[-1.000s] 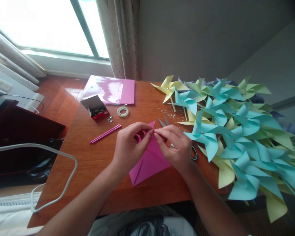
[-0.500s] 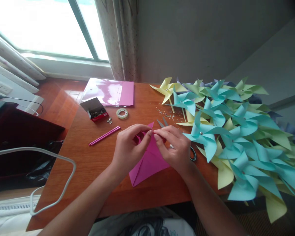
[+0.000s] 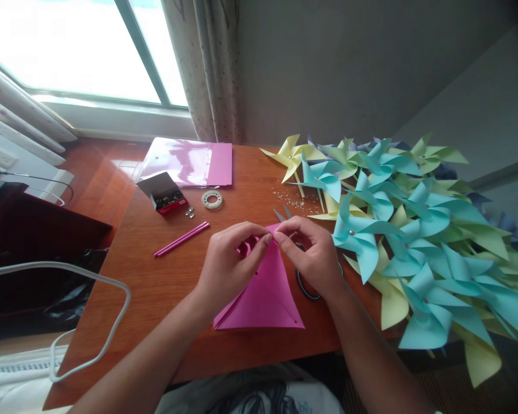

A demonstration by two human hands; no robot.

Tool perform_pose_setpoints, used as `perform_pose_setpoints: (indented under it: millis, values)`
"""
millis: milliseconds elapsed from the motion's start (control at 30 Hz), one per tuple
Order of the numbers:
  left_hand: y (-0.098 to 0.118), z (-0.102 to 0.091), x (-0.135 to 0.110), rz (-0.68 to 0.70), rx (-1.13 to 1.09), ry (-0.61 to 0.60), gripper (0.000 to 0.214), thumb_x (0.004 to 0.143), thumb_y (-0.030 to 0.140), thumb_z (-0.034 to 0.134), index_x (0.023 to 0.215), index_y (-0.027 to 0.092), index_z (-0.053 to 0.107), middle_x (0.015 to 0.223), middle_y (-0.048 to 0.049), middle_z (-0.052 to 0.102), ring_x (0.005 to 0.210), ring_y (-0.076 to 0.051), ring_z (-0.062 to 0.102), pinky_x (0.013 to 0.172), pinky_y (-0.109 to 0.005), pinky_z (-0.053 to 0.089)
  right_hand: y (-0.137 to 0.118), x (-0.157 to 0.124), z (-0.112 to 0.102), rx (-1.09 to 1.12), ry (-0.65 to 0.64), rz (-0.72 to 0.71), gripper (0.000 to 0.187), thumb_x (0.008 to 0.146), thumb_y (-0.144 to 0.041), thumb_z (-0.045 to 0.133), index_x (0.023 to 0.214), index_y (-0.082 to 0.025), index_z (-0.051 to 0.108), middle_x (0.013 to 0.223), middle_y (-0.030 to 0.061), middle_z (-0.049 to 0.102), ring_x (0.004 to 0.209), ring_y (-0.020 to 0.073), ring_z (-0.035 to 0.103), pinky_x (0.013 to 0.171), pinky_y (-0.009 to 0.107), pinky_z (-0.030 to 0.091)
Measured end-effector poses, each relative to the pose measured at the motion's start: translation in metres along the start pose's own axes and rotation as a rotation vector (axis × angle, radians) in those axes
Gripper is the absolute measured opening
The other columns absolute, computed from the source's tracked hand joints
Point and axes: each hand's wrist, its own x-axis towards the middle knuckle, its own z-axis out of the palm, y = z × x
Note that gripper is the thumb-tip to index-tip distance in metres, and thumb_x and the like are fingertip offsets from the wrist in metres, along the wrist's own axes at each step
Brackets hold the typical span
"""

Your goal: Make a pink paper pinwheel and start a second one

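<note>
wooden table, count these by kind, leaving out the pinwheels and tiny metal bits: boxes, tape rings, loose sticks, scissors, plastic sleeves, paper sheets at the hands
Small open red box: 1
Pale round tape ring: 1
Slim pink sticks: 2
Dark-handled metal scissors: 1
Clear plastic sleeve with pink paper: 1
Creased pink paper sheet: 1
Total: 7

Bright window (image 3: 69,46), patterned curtain (image 3: 218,86), grey wall (image 3: 323,63); reddish floor (image 3: 88,161)

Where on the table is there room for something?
Try the bare table between the pink sticks and left arm, or between the tape and silver bits. It's crowded on the right with pinwheels, and mid-table with pink paper and scissors.
</note>
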Motion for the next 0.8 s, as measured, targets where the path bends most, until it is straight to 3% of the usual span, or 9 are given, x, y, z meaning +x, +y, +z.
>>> perform_pose_setpoints:
  millis: [800]
  values:
    - [-0.0010, 0.0012, -0.0008, -0.074, -0.078, -0.011, 0.012, 0.090, 0.023, 0.065, 0.082, 0.016, 0.070, 0.069, 0.0006, 0.066, 0.060, -0.010, 0.053, 0.058, -0.023, 0.041, -0.0005, 0.0002, 0.0033, -0.088, 0.011, -0.092, 0.010, 0.090, -0.017, 0.062, 0.081, -0.019, 0.065, 0.077, -0.0021, 0.063, 0.068, 0.0113, 0.057, 0.063, 0.024, 0.047]
